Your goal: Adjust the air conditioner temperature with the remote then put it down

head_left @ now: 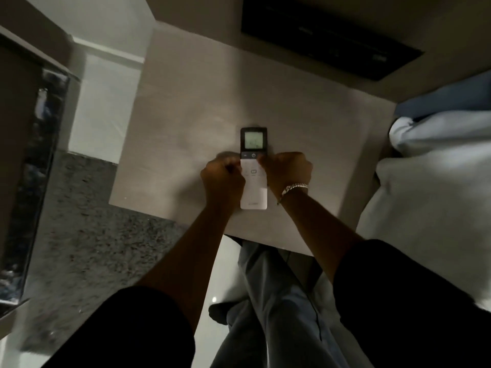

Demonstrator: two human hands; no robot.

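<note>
A white air conditioner remote [253, 166] with a dark top and a lit green screen lies lengthwise on the pale tabletop [186, 123]. My left hand [223, 177] is curled against its left edge at the button area. My right hand [285, 168], with a silver bracelet on the wrist, is curled against its right edge. Both hands touch the remote's sides; the fingertips are tucked under and hidden. I cannot tell whether the remote rests on the table or is just lifted off it.
A black flat device [326, 35] lies at the table's far right. A bed with pale pillows [435, 166] borders the table on the right. A speckled stone floor [87, 229] and a dark glass-fronted cabinet [34, 160] are to the left. My legs [279, 301] stand below the table edge.
</note>
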